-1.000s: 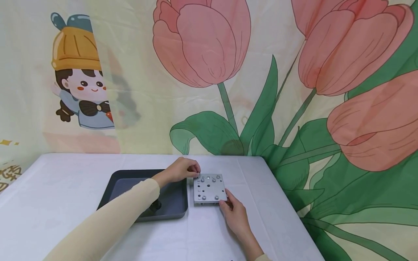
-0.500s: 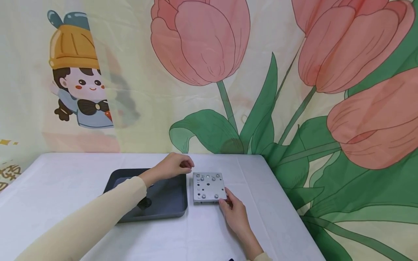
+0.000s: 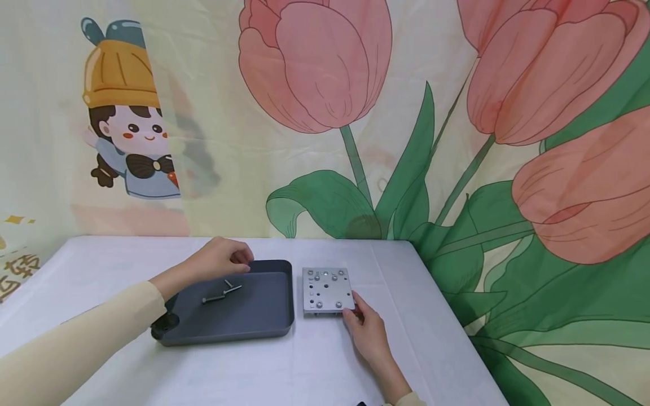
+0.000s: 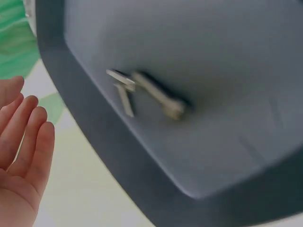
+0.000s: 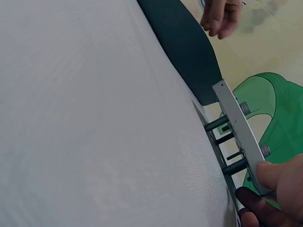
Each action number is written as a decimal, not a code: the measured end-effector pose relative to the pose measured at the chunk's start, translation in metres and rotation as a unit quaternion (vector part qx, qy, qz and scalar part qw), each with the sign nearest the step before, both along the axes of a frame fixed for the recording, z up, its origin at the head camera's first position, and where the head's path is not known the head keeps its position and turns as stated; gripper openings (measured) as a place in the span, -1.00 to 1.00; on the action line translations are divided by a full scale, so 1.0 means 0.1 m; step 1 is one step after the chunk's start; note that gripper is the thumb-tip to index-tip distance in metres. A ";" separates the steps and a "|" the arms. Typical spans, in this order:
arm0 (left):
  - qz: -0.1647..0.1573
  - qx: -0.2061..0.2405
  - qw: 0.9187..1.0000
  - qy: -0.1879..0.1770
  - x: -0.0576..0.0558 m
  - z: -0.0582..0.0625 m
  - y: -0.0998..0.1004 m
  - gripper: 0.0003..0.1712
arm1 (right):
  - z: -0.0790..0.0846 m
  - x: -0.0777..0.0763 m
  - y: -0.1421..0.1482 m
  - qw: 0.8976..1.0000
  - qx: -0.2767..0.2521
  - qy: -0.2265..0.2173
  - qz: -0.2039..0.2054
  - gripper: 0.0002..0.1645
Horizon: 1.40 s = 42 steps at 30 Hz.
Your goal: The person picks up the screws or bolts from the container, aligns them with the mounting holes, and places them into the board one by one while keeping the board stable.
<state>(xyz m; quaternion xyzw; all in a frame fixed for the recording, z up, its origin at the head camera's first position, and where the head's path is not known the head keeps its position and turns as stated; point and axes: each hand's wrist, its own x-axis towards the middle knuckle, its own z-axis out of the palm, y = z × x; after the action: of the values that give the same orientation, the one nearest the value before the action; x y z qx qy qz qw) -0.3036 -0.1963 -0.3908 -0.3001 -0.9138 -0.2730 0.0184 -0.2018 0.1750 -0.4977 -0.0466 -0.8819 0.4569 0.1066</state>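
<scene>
Plate: in the grip of the right hand, extending left and away
Tray: on the table, left of that grip, just beside the plate
Left hand: left of the grip, above the tray's far edge
Loose screws: in the tray, before the left hand
Backdrop: behind both hands

White-covered table; 1 dark grey tray lies on it; 1 metal plate stands just beside.
</scene>
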 end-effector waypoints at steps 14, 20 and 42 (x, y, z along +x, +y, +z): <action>0.019 -0.090 0.995 -0.040 0.17 -0.29 -0.30 -0.83 | 0.02 0.01 0.03 1.000 -0.004 0.005 0.001 -0.34; 0.034 -0.105 0.993 -0.030 0.16 -0.35 -0.28 -0.80 | 0.03 0.01 0.02 1.000 -0.001 0.009 0.005 -0.35; 0.032 -0.077 0.996 0.013 0.14 -0.33 -0.28 -0.86 | 0.02 0.01 0.01 1.000 -0.010 0.004 0.005 -0.34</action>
<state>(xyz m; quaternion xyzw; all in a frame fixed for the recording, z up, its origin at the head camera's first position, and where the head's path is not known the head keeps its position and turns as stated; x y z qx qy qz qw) -0.2900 -0.2243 -0.4239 -0.2750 -0.9409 -0.1972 0.0155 -0.2011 0.1759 -0.4958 -0.0411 -0.8773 0.4660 0.1071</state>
